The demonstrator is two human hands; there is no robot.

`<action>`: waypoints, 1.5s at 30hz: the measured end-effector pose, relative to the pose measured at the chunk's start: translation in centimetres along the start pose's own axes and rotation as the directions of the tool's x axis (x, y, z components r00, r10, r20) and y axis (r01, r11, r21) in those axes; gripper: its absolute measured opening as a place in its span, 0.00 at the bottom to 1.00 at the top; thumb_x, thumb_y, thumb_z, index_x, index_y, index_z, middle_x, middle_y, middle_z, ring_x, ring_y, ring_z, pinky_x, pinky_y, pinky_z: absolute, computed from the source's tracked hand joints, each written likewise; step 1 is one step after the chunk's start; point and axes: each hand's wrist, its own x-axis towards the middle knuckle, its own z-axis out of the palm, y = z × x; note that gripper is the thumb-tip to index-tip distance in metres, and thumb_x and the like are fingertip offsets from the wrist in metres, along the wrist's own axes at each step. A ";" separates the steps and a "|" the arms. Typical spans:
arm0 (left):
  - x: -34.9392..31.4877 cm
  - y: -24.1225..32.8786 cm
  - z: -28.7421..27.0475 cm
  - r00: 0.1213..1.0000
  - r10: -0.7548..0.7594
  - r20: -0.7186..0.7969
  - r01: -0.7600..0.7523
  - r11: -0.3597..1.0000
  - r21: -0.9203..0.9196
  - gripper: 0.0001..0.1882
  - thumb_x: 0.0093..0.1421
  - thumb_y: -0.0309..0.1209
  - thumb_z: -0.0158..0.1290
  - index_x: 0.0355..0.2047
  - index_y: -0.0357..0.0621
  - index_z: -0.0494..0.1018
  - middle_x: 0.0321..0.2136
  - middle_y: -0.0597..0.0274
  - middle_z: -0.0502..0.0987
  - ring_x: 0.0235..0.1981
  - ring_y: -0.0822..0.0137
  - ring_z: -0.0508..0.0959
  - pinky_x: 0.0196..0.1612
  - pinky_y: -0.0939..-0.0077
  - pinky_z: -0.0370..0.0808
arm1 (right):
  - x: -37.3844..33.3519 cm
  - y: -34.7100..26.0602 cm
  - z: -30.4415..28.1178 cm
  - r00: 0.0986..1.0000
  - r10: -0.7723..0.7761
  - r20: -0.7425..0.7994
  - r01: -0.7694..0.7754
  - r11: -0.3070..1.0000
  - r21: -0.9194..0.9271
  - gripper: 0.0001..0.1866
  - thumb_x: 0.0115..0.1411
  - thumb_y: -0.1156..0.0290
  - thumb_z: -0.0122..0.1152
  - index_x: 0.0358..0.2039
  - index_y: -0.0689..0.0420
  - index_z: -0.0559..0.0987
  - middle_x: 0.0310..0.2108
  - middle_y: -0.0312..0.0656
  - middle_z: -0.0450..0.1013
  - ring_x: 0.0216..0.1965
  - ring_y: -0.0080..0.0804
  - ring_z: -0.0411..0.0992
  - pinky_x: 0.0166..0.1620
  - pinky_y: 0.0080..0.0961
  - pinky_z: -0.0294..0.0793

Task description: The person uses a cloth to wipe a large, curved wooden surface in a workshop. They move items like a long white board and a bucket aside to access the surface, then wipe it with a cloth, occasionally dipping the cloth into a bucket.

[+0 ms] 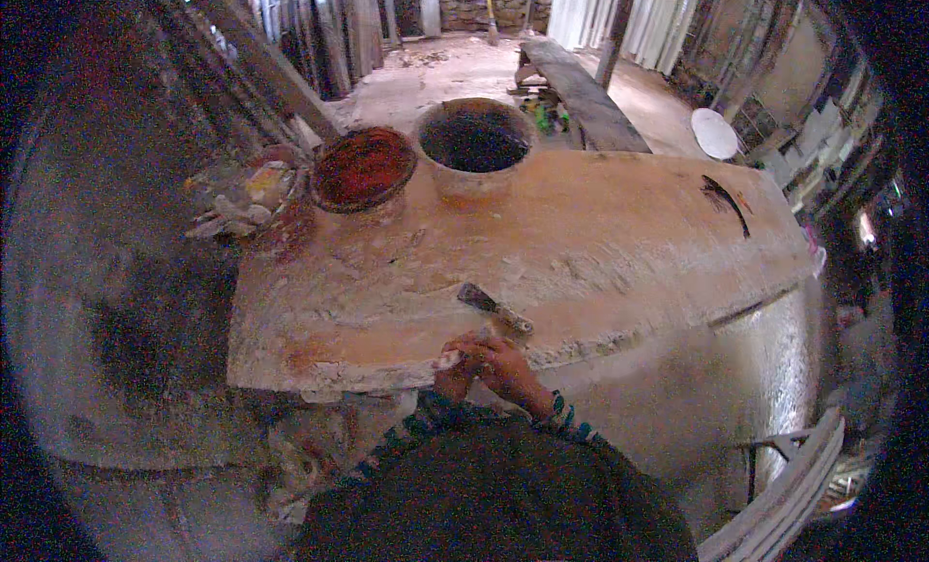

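Note:
Close together at the near edge of the worktable, my left hand and my right hand meet with their fingers folded in against each other. Whatever they hold, if anything, is hidden; a pale patch shows at the left fingers. Just beyond them lies a short flat tool with a dark, wide end and a pale handle, a brush or a scraper, I cannot tell which. Neither hand visibly grips it. The tabletop is orange-brown and rough, with whitish crust along its near edge.
At the back left stand a container of red-brown material and a bucket with dark contents. Pale crumpled rags lie left of them. A dark curved object rests at the right. Beyond are a long bench and a white disc.

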 end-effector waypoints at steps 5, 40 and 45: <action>-3.9 5.8 -6.5 0.923 -0.275 -0.268 0.340 0.911 0.234 0.25 0.69 0.41 0.58 0.62 0.44 0.71 0.46 0.58 0.82 0.38 0.62 0.84 0.38 0.69 0.84 | -0.3 6.0 0.4 0.991 0.130 -0.011 -0.127 0.980 0.151 0.18 0.62 0.65 0.66 0.52 0.53 0.81 0.50 0.50 0.79 0.51 0.49 0.77 0.54 0.45 0.75; -12.8 7.3 -12.7 0.409 0.086 -0.908 0.114 0.983 0.144 0.23 0.71 0.44 0.54 0.58 0.44 0.76 0.50 0.59 0.80 0.50 0.64 0.79 0.49 0.67 0.78 | -6.6 4.9 2.6 0.769 0.489 0.411 -0.438 0.872 -0.217 0.34 0.55 0.61 0.72 0.63 0.45 0.72 0.50 0.53 0.74 0.48 0.57 0.75 0.50 0.48 0.78; -14.3 9.6 -22.0 0.634 -0.022 -0.773 0.126 0.989 0.075 0.22 0.72 0.43 0.51 0.59 0.44 0.75 0.53 0.60 0.78 0.51 0.64 0.78 0.55 0.66 0.75 | 2.6 -2.6 5.8 0.875 0.483 0.029 -0.477 0.871 -0.118 0.31 0.54 0.57 0.76 0.54 0.59 0.78 0.43 0.53 0.76 0.43 0.52 0.76 0.48 0.41 0.76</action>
